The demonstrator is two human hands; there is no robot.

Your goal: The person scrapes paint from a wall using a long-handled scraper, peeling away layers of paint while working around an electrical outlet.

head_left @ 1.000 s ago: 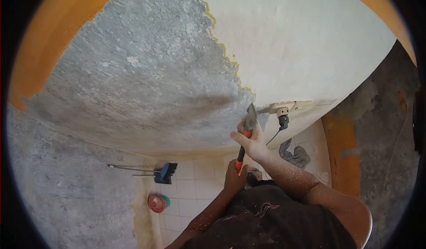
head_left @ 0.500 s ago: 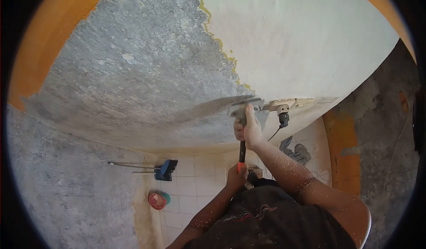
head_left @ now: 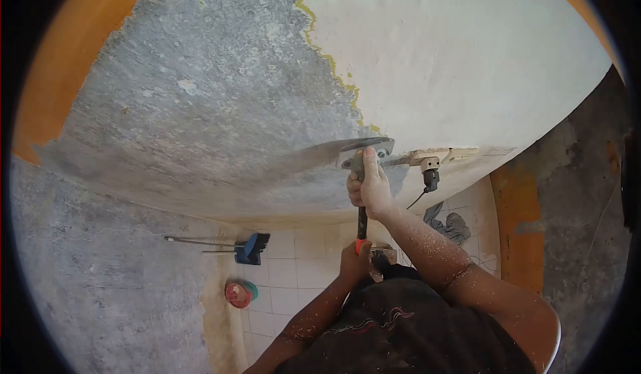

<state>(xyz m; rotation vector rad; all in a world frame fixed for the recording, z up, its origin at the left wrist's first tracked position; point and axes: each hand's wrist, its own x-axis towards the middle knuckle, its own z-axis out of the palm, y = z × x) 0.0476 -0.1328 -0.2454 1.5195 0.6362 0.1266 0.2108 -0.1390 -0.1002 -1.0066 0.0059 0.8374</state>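
Observation:
A long-handled scraper [head_left: 362, 222] with a dark handle and an orange band is in both my hands. My right hand [head_left: 374, 192] is wrapped round it close behind the metal head, thumb laid along the top. Lower down, my left hand [head_left: 354, 262] grips the handle by the orange band, near my body. The scraper's wide blade is at the wall [head_left: 220, 94], by the lower end of a ragged yellow-edged line between rough grey surface and smooth pale paint [head_left: 461, 60]. Pale flakes dot my forearms.
Right of the blade, a wall socket [head_left: 427, 155] holds a black plug [head_left: 431, 179] with a hanging cord. Below are a grey cloth [head_left: 454, 229], a blue dustpan [head_left: 251, 249] and a red bucket [head_left: 237, 295] on the tiled floor [head_left: 284, 274]. Orange borders [head_left: 40, 100] frame the wall.
The scraper head and my right hand have shifted slightly left in view and the blade looks sharper. Both hands keep their grip. The camera view has shifted slightly.

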